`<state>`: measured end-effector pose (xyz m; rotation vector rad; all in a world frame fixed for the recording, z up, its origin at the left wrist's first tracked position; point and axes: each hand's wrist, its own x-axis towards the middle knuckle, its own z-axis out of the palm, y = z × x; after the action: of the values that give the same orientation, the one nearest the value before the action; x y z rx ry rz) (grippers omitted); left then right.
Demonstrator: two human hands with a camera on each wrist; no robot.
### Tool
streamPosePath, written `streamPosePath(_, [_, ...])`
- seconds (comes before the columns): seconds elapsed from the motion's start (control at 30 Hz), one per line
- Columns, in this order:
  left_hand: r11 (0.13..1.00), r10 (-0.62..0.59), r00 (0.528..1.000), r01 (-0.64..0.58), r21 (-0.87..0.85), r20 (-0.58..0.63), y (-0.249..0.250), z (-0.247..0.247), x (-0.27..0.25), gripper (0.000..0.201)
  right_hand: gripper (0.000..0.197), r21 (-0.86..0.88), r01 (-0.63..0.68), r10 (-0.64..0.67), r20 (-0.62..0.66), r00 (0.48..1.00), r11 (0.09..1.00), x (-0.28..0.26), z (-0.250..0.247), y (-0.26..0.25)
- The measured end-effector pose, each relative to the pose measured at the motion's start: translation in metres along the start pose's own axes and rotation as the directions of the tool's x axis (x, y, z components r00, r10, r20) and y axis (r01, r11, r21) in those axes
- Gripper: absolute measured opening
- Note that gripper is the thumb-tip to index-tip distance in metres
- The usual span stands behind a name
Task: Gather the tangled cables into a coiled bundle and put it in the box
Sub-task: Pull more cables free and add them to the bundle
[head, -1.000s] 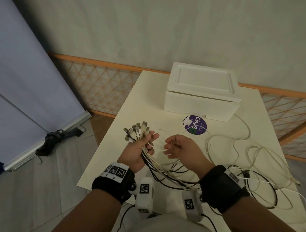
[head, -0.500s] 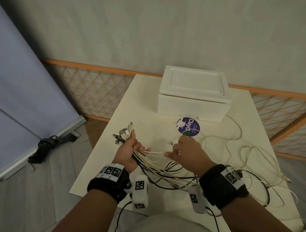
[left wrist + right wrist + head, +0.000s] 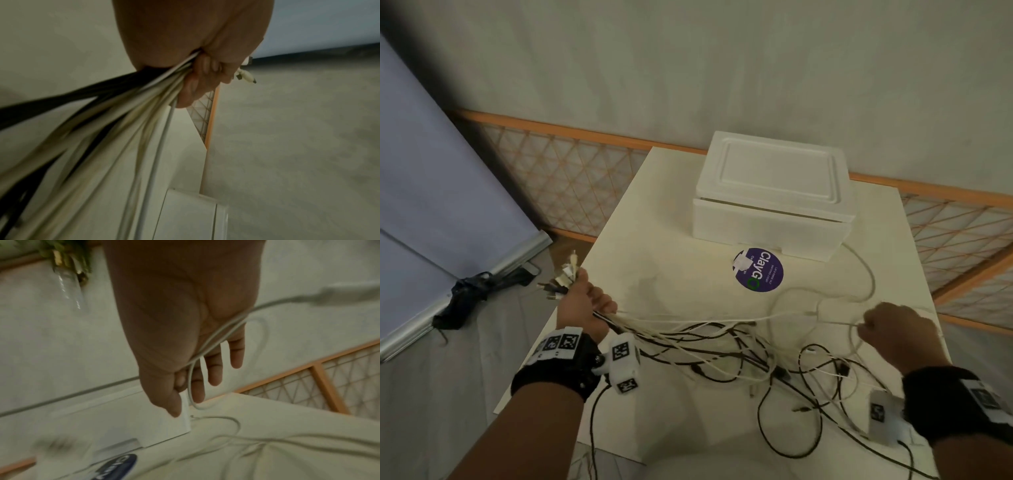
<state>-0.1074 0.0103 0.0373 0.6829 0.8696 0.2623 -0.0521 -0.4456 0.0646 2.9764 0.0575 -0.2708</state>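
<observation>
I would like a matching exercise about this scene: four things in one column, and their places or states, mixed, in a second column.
Things:
1. white foam box
2. round purple sticker
3. left hand
4. right hand

States:
A. grips a bunch of cable ends
B. lid closed, at the far side of the cream table
C. pinches a single white cable
D. lies flat on the table just in front of the box

Pairs: 1-B, 2-D, 3-A, 4-C

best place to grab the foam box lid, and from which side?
Probably the lid's two short ends, one of the hands on each, coming from above and lifting straight up. It sits flat on the box, closed, with a seam along the front and a slight overhang. Both hands hold cables now, so free them first.
</observation>
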Motion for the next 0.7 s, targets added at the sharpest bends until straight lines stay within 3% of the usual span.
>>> streamPosePath(0.1, [0.999, 0.012, 1.0, -0.013, 0.046, 0.025, -0.004, 0.005, -0.003, 0.049, 0.03, -0.071, 0.088, -0.072, 0.2, 0.977, 0.994, 0.004, 0.0, 0.011])
streamPosePath(0.17, [0.997, 0.015, 0.996, -0.021, 0.078, 0.085, -0.01, 0.017, -0.009, 0.05, 0.073, -0.045, 0.164, -0.137, 0.356, 0.924, 0.985, 0.009, -0.005, -0.004])
streamPosePath(0.2, [0.996, 0.014, 0.992, -0.024, 0.083, 0.123, -0.013, 0.024, -0.013, 0.05, 0.097, -0.01, 0.189, -0.173, 0.357, 0.918, 0.982, 0.011, -0.01, -0.016])
streamPosePath(0.23, [0.996, 0.014, 0.987, -0.028, 0.086, 0.162, -0.015, 0.032, -0.019, 0.05, 0.111, 0.022, 0.231, -0.228, 0.287, 0.93, 0.973, 0.011, -0.021, -0.03])
streamPosePath(0.3, [0.994, 0.013, 0.97, -0.037, 0.099, 0.241, -0.02, 0.049, -0.031, 0.053, 0.111, 0.144, 0.359, -0.364, 0.003, 0.932, 0.922, 0.007, -0.039, -0.065])
streamPosePath(0.37, [0.992, 0.009, 0.951, -0.047, 0.117, 0.308, -0.027, 0.063, -0.046, 0.057, 0.097, 0.364, 0.542, -0.465, -0.283, 0.839, 0.757, -0.005, -0.051, -0.105])
streamPosePath(0.4, [0.991, 0.008, 0.943, -0.053, 0.125, 0.332, -0.031, 0.069, -0.051, 0.057, 0.09, 0.45, 0.62, -0.524, -0.331, 0.785, 0.643, -0.012, -0.052, -0.127])
streamPosePath(0.47, [0.988, 0.003, 0.933, -0.058, 0.142, 0.36, -0.038, 0.075, -0.059, 0.057, 0.086, 0.477, 0.709, -0.715, -0.212, 0.667, 0.52, -0.028, -0.046, -0.165])
streamPosePath(0.53, [0.986, 0.006, 0.927, -0.068, 0.153, 0.374, -0.04, 0.073, -0.062, 0.056, 0.086, 0.369, 0.788, -0.815, -0.118, 0.567, 0.494, -0.032, -0.026, -0.183])
streamPosePath(0.57, [0.986, 0.011, 0.927, -0.073, 0.152, 0.375, -0.037, 0.069, -0.062, 0.056, 0.084, 0.34, 0.796, -0.813, -0.132, 0.567, 0.501, -0.032, -0.018, -0.183])
streamPosePath(0.6, [0.986, 0.016, 0.93, -0.077, 0.151, 0.368, -0.034, 0.064, -0.06, 0.055, 0.08, 0.34, 0.778, -0.774, -0.181, 0.606, 0.529, -0.03, -0.008, -0.177])
streamPosePath(0.63, [0.986, 0.021, 0.936, -0.077, 0.147, 0.35, -0.029, 0.057, -0.057, 0.054, 0.077, 0.337, 0.741, -0.7, -0.259, 0.666, 0.581, -0.026, 0.001, -0.168])
streamPosePath(0.7, [0.989, 0.031, 0.951, -0.074, 0.13, 0.309, -0.02, 0.043, -0.048, 0.052, 0.072, 0.29, 0.555, -0.444, -0.369, 0.817, 0.78, -0.016, 0.016, -0.139])
